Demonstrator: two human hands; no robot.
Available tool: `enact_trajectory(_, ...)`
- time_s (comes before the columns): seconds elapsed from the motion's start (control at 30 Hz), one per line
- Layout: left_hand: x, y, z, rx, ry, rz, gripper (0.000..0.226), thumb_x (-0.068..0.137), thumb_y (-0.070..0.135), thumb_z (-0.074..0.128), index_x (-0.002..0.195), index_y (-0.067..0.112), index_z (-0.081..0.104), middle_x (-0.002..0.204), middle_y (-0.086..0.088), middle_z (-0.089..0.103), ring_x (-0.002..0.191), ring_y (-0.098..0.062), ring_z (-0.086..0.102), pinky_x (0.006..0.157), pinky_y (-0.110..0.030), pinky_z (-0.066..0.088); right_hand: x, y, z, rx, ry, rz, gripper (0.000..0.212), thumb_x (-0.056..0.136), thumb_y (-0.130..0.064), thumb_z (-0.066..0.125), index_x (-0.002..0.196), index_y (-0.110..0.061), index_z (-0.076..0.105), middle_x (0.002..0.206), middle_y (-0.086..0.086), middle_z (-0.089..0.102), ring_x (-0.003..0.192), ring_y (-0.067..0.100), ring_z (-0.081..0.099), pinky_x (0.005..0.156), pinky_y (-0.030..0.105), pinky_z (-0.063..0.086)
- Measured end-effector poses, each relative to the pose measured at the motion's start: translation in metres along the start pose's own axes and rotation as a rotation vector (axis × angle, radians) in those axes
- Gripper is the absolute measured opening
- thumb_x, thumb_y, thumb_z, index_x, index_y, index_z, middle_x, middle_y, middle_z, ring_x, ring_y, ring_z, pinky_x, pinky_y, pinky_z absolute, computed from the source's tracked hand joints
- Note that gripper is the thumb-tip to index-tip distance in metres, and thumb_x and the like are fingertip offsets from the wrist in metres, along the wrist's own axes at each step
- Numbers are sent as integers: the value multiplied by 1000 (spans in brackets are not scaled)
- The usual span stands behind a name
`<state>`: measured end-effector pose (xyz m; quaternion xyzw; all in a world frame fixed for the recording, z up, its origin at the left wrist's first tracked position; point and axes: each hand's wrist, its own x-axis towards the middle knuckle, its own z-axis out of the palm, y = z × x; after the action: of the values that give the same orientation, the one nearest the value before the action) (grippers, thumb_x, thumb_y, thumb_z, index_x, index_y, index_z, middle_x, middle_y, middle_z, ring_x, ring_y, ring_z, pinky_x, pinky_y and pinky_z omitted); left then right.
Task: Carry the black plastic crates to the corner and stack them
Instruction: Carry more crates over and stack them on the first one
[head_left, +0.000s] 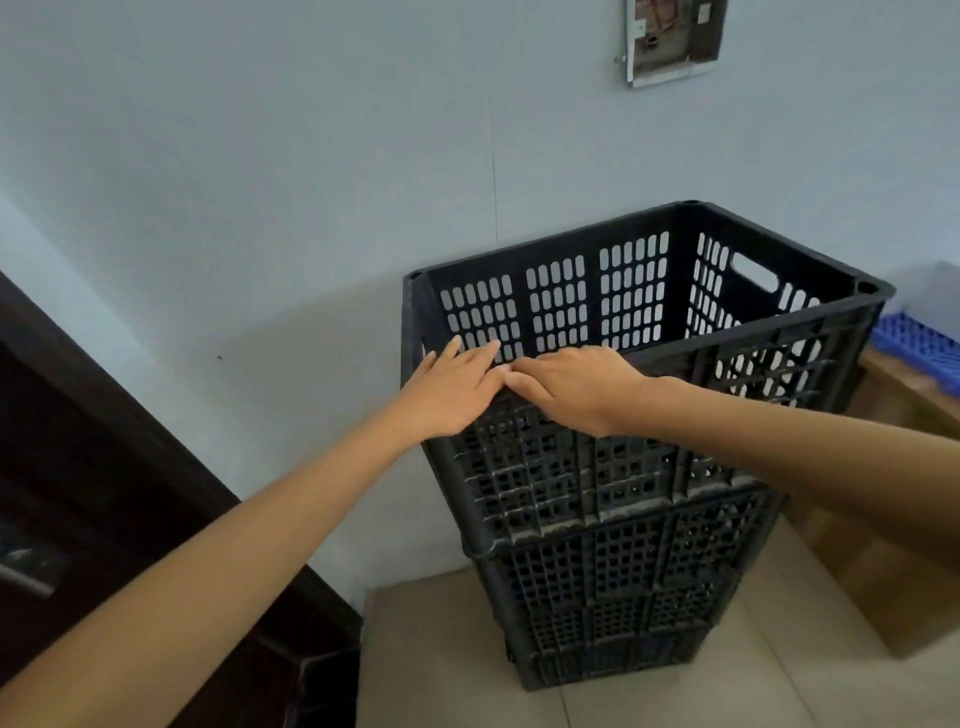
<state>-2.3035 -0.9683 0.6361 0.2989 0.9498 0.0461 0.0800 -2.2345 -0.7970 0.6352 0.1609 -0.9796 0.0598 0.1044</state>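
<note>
Top black crate (639, 291) sits on the stack, on the lower crates (623, 566), on the floor (441, 649) against the wall (260, 208).

- Both my hands are on its near rim (753, 328), bunched at the left end.
- Left hand (452, 395): fingers straight and spread, lying over the rim by the near-left corner.
- Right hand (576, 389): flat on the rim, fingers pointing left and touching the left hand's fingers. Neither hand is hooked round anything.
- Key relation: the crate's long axis runs from my hands off to the right and far, so nearly all of it lies right of my contact.
- Judgement: any squaring push from here will pivot it, so the right hand should slide right along the rim first. Whether it is fully seated I can't tell.
</note>
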Motion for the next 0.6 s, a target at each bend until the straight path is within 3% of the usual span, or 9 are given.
enact_trajectory(0.07, -5, 5, 8, 2, 33, -20, 54, 102, 49, 7, 153, 34, 19, 161, 10, 18, 151, -18, 7, 122, -45, 6, -7, 0, 11, -69, 151, -14, 54, 98, -56, 8, 106, -27, 54, 82, -5, 65, 74, 20, 63, 63, 33, 40)
enact_trajectory(0.13, -9, 9, 13, 22, 87, -38, 53, 102, 48, 6, 153, 36, 19, 160, 10, 23, 151, -16, 11, 122, -44, 7, -8, -1, 18, -117, 257, -21, 54, 100, -53, 12, 106, -24, 57, 85, -4, 67, 76, 20, 64, 67, 35, 43)
enact_trajectory(0.33, -13, 13, 15, 100, 214, -52, 54, 103, 46, 5, 153, 35, 20, 156, 6, 35, 149, -16, 18, 122, -43, 14, -6, 1, 20, -140, 296, -41, 58, 100, -52, 11, 113, -21, 59, 94, -3, 70, 85, 21, 64, 72, 35, 44)
enact_trajectory(0.43, -14, 13, 21, 147, 290, -47, 53, 103, 45, 6, 153, 35, 24, 150, 4, 45, 148, -18, 25, 120, -43, 21, -6, 2, 28, -157, 374, -38, 54, 101, -49, 19, 108, -18, 62, 86, -1, 70, 77, 22, 65, 65, 33, 41)
enact_trajectory(0.6, -20, 22, 24, 157, 529, -63, 49, 105, 40, 16, 144, 33, 44, 132, 5, 63, 134, -19, 48, 107, -43, 39, -4, 4, 32, -202, 450, -53, 50, 102, -48, 26, 107, -16, 64, 82, -1, 70, 69, 22, 64, 60, 32, 39)
